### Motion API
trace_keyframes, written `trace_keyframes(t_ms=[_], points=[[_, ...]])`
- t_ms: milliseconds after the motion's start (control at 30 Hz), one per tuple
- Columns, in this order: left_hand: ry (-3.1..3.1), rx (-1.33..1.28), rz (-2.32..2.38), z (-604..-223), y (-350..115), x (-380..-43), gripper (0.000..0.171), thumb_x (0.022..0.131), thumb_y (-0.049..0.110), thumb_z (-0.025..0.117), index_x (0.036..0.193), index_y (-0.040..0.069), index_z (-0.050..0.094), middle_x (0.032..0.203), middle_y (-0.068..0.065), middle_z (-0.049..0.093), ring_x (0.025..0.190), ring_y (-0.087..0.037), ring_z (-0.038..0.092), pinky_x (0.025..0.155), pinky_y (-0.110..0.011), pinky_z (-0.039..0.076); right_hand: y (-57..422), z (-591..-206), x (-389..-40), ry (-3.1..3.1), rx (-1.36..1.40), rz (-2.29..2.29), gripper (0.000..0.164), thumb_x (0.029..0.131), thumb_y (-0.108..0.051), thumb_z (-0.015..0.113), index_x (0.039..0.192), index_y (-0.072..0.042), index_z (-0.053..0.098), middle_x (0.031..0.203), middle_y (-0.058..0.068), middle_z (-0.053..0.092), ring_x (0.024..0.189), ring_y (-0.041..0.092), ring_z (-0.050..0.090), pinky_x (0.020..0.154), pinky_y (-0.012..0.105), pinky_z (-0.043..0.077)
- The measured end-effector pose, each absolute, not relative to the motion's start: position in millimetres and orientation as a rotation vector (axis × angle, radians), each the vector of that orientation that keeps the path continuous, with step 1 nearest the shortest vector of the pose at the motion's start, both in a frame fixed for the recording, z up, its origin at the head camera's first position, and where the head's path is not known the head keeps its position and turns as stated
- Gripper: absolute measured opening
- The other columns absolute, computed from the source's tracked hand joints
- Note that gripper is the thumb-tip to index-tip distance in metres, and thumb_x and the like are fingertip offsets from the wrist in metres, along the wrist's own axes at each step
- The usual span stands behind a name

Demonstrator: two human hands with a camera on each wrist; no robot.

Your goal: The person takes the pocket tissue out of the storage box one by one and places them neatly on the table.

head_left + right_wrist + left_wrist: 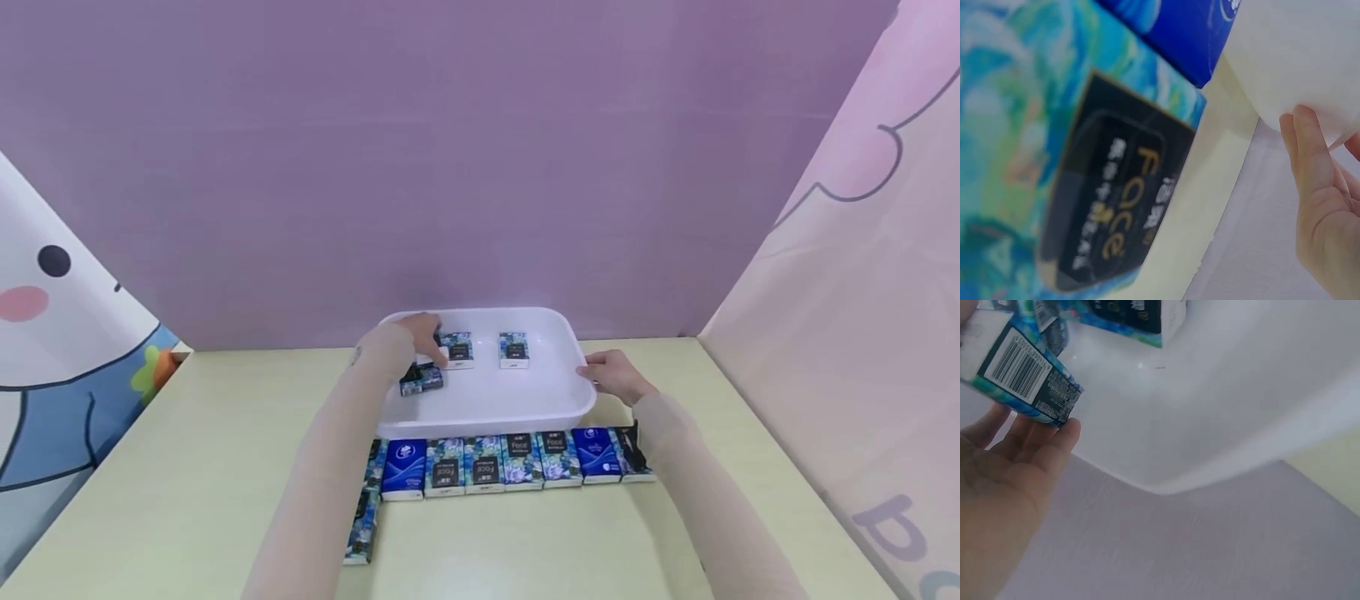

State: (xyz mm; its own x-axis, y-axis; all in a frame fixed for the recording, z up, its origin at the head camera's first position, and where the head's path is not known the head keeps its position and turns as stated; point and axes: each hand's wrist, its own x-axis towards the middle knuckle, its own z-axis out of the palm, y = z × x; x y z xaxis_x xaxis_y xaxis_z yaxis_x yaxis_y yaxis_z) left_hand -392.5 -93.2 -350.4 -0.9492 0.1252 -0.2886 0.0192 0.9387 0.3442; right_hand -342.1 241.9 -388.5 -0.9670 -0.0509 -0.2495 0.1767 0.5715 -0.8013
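Observation:
A white plastic tray stands at the back of the table. My left hand reaches in over its left side and grips a pocket tissue pack with a blue-green floral print, its barcode end showing in the left wrist view. Close by in the tray lie a floral tissue pack and another pack below it. A further pack lies apart, right of the middle. At the tray's right edge, my right hand holds the rim between thumb and fingers.
In front of the tray runs a row of several tissue packs, floral ones and dark blue ones. One more floral pack lies nearer at the row's left end. A purple backdrop rises behind the table.

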Motion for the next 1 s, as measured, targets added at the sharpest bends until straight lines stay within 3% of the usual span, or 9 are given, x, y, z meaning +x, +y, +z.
trace_keyframes(t_ms=[267, 433, 1000], points=[[2.780, 0.232, 0.475, -336.6, -88.2, -393.9, 0.093, 0.063, 0.036, 0.083, 0.139, 0.014, 0.035, 0.139, -0.005, 0.043, 0.125, -0.026, 0.042, 0.105, -0.046, 0.037, 246.4, -391.2, -353.1, 2.576, 0.070, -1.350, 0.043, 0.094, -0.019, 0.050, 0.130, 0.003, 0.045, 0.129, 0.021, 0.051, 0.114, 0.034, 0.053, 0.098, 0.046, 0.044], [2.809, 0.320, 0.365, -337.4, -86.5, -395.9, 0.094, 0.061, 0.041, 0.083, 0.138, 0.016, 0.036, 0.135, -0.002, 0.047, 0.121, -0.023, 0.046, 0.103, -0.043, 0.040, 248.9, -393.6, -357.1, 2.584, 0.065, -1.338, 0.044, 0.094, -0.018, 0.051, 0.130, 0.005, 0.044, 0.129, 0.023, 0.050, 0.113, 0.035, 0.054, 0.097, 0.046, 0.045], [2.891, 0.644, 0.048, -314.3, -87.6, -359.7, 0.095, 0.066, 0.053, 0.075, 0.140, 0.010, 0.035, 0.137, -0.008, 0.045, 0.124, -0.025, 0.044, 0.108, -0.040, 0.034, 247.4, -388.0, -379.6, 2.597, 0.029, -1.345, 0.044, 0.095, -0.018, 0.049, 0.131, 0.006, 0.042, 0.128, 0.024, 0.050, 0.112, 0.035, 0.054, 0.098, 0.045, 0.044]])
